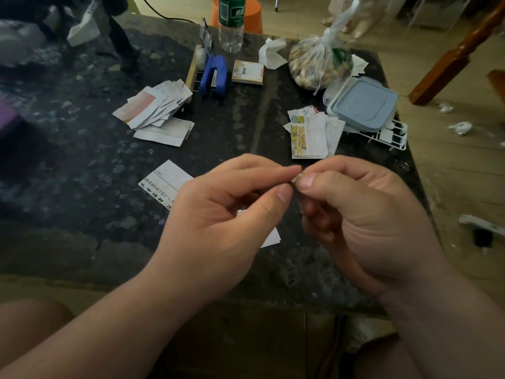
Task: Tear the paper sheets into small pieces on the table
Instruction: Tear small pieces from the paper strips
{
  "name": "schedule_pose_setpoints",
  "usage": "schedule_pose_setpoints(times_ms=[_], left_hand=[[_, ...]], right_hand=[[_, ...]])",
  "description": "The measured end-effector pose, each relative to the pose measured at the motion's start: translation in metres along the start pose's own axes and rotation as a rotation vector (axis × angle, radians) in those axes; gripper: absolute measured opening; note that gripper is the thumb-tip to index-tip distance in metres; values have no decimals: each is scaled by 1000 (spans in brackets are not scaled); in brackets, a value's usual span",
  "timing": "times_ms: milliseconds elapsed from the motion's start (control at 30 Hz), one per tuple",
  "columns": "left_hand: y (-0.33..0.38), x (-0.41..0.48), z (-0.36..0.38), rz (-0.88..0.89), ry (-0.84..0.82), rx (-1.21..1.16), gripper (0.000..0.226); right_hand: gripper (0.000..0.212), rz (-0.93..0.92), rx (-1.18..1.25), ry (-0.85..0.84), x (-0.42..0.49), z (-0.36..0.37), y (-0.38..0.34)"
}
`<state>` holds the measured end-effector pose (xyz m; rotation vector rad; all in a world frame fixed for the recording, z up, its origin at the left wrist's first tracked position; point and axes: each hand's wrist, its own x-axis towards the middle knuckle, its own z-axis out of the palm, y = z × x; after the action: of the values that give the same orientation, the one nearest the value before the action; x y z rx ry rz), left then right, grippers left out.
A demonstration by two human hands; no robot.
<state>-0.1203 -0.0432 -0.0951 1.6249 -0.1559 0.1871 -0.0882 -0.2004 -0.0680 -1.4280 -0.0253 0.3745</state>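
A small scrap of paper (297,177) was held above the near middle of the table (82,187), pinched from both sides. It was gripped between thumb and forefinger of the left hand (218,212), and likewise by the right hand (363,214), whose other fingers were curled into the palm. The fingertips of the two hands were almost touching.

A printed sheet (166,181) lay flat on the table beneath the left hand, partly covered by it; a white corner showed past the hand on the near side.

A left pile of torn pieces (155,105) was spread toward the far left of the table's middle. A right pile of torn pieces (311,132) lay near the right edge, just beside a lidded container (363,105) that was set on a white wire rack (390,135). Along the far edge were seen a blue stapler (216,75), a water bottle (231,23), a small notepad (248,72), a crumpled tissue (270,53) and a knotted plastic bag (317,64).
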Motion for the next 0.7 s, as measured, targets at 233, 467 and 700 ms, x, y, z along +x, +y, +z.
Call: schedule_pose_setpoints(times_ms=[233, 467, 700], left_hand=[[0, 0, 2, 211, 10, 257, 21], [6, 1, -5, 45, 16, 135, 9], [6, 1, -5, -200, -13, 26, 12]], right_hand=[[17, 3, 68, -19, 0, -1, 4], [9, -106, -109, -89, 4, -13, 3], [13, -218, -395, -200, 0, -16, -2]])
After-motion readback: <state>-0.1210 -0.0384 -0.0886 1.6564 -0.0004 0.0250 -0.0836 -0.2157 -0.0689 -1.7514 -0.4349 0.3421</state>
